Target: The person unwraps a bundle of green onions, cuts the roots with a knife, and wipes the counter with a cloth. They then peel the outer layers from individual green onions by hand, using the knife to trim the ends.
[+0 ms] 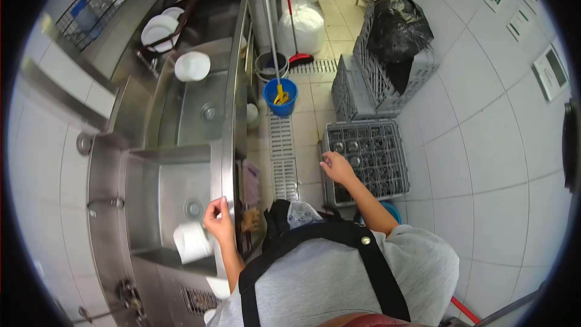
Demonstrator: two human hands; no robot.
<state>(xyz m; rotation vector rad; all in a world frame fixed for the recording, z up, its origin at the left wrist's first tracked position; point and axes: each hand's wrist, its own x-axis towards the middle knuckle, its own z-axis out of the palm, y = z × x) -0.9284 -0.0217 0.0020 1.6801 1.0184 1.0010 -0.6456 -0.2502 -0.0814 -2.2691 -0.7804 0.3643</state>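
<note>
My left hand [219, 220] is over the front rim of the near steel sink [142, 206], fingers loosely bent and nothing visible in them. Just beside it, a white dish or stack of dishes [192, 242] sits tilted at the sink's near corner, slightly blurred. My right hand [338, 167] hangs over the edge of a grey glass rack [393, 188] on the floor, loosely curled and seemingly holding nothing. Several glasses [354, 148] stand in the rack's compartments. White bowls [192, 66] rest at the far corner of the second sink [200, 94].
White plates [160, 31] lie on the far counter. A blue bucket [280, 97] with a mop and a red broom [299, 59] stand along the floor drain [282, 145]. Grey crates [375, 79], topped by a black bag [399, 27], line the tiled right wall.
</note>
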